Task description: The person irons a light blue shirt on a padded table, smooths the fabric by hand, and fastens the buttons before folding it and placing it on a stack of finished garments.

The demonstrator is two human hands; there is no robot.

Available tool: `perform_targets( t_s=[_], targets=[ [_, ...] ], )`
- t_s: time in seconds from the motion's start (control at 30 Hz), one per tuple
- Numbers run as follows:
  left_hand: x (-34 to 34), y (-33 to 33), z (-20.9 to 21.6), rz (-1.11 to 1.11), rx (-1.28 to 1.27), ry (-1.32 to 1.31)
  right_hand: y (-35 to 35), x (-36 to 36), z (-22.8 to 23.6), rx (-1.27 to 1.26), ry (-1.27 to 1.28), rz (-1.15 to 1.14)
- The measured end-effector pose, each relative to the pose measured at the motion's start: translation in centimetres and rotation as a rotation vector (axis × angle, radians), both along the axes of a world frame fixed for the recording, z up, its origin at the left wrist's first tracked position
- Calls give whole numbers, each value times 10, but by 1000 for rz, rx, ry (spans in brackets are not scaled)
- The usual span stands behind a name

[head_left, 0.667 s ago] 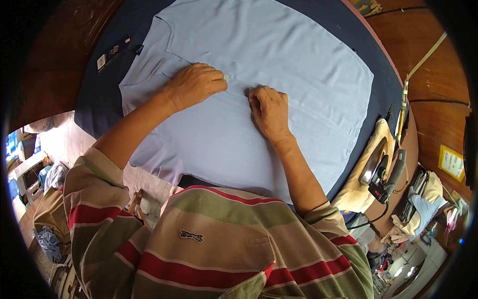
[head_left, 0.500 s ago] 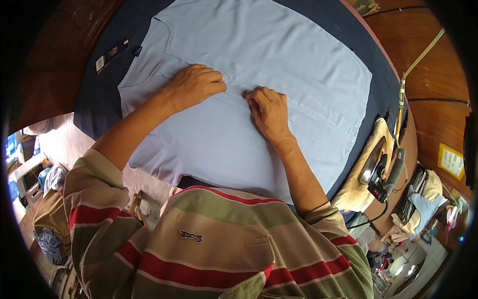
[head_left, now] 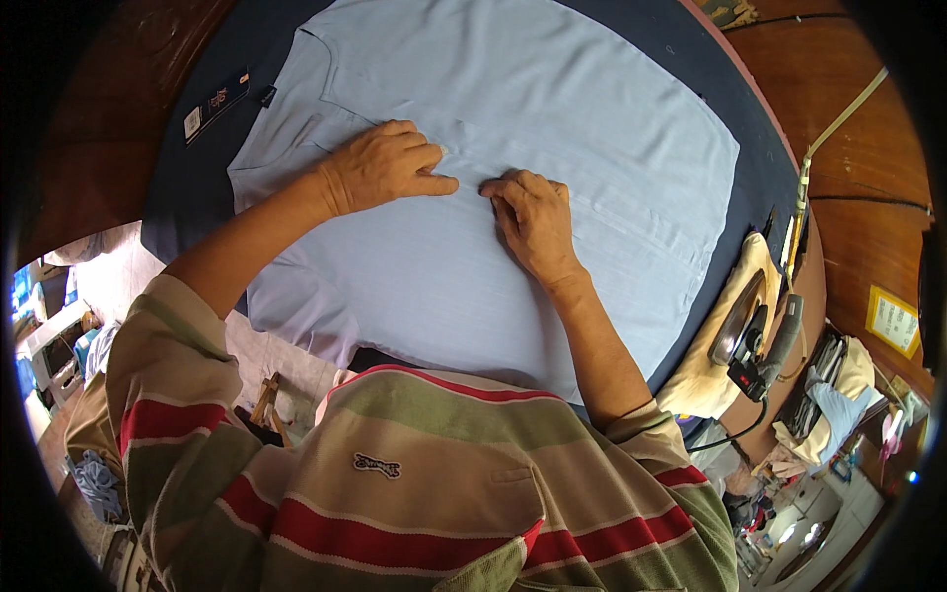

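Note:
A light blue shirt (head_left: 631,138) lies spread on a dark cloth, its neck opening to the left and the front placket running across the middle. Over the placket, near the neck end, is my left hand (head_left: 390,170), fingers bent and thumb stretched apart from the index finger. A small pale button shows faintly by its index fingertip. To its right, my right hand (head_left: 535,219) pinches the shirt at the placket, thumb and index finger together; the exact bit of fabric between them is hidden.
A dark hang tag (head_left: 217,107) rests beside the collar. On the right, an iron (head_left: 740,340) lies on its side on a cream pad (head_left: 695,388), its cord trailing down. Folded clothes (head_left: 829,395) are stacked beyond. A dark cloth (head_left: 192,212) covers the work table.
My left thumb has spread away from the index finger, and the hand has shifted slightly. The right hand stays nearly still in its pinch.

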State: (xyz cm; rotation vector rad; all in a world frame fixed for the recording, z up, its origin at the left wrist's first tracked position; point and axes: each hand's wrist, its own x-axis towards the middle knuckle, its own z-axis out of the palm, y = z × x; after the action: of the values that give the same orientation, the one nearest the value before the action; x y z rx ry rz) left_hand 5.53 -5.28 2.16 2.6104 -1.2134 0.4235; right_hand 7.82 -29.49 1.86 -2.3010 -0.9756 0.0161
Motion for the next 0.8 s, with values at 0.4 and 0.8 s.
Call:
perform_targets(
  t_s=[0.4, 0.8],
  targets=[
    [-1, 0, 0, 41, -64, 102, 13, -9, 3, -61, 65, -176],
    [0, 0, 0, 60, -61, 144, 19, -15, -2, -190, -88, -168]
  ],
)
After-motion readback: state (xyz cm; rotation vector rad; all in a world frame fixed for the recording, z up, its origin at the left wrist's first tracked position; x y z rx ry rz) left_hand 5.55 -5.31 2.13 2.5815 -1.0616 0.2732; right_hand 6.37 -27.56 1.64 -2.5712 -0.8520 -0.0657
